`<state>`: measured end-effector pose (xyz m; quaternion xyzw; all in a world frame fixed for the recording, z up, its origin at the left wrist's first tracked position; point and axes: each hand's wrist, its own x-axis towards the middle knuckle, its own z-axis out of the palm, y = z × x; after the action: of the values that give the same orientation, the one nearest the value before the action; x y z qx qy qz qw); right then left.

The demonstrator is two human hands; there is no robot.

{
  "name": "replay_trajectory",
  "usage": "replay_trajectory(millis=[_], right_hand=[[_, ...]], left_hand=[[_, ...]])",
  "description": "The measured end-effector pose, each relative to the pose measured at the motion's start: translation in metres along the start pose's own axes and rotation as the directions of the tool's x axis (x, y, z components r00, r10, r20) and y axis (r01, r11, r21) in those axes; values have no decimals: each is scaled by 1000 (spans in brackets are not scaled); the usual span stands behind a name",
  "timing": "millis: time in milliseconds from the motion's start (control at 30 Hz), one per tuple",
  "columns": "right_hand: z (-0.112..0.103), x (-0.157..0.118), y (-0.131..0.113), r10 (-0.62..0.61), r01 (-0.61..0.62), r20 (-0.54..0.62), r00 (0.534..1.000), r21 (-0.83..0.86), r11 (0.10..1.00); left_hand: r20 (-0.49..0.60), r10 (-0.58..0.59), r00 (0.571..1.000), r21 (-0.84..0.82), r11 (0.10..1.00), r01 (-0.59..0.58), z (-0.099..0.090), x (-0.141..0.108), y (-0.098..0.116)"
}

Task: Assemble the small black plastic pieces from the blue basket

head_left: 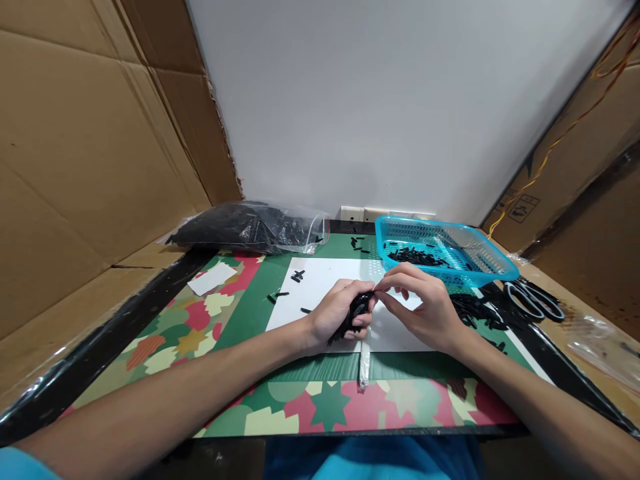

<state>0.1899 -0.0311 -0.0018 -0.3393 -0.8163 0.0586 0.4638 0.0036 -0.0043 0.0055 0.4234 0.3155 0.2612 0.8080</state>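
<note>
My left hand (333, 312) is wrapped round a glossy black bundle (356, 311) whose thin ends stick out below the palm. Close against the left thumb tip, my right hand (423, 303) pinches with thumb and forefinger at the bundle's upper end. What lies between those fingertips is too small to make out. Under the hands is a white sheet (313, 283), with a few short black pieces (298, 275) on it. A narrow strip in clear plastic (364, 367) extends from below the left hand toward the table's front edge.
A blue basket (450, 272) with black pieces stands behind my right hand, near scissors (533, 300). More black pieces (475, 310) lie beside my right wrist. At the back left rests a clear bag of black material (240, 227). Cardboard walls (90, 133) flank both sides.
</note>
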Motion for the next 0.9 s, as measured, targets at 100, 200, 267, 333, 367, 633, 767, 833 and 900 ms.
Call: replay_trajectory(millis=[100,200,267,333,367,633,767,833,900], right_hand=[[1,-2,3,-32,31,-9,999,-46,998],[1,-4,5,-36,33,-41,999,-76,997],[-1,-4,5,-24,20,-55,998,-88,996],[-2,-4,6,-27,23,-37,999,-101,995],[-3,-4,7,-32,30,-15,999,-107,994],[-1,-6,12,51,-46,47,998,-95,994],[-1,-6,13,124,-114,125,984,-80,990],[-2,-7,13,121,-105,176,977,-98,990],[-2,-7,14,90,-66,196,976,-129,990]], left_hand=[[10,-23,1000,-15,1000,23,-1,1,1],[15,-34,999,-33,999,34,-3,2,1],[25,-31,999,-38,999,32,-3,2,1],[36,-22,999,-42,999,23,-4,1,2],[40,-18,999,-44,999,20,-4,1,2],[63,-29,998,-55,998,33,-4,0,4],[87,-57,995,-49,997,62,-5,0,4],[82,-57,995,-40,997,60,-5,0,4],[80,-50,996,-31,998,53,-5,0,4]])
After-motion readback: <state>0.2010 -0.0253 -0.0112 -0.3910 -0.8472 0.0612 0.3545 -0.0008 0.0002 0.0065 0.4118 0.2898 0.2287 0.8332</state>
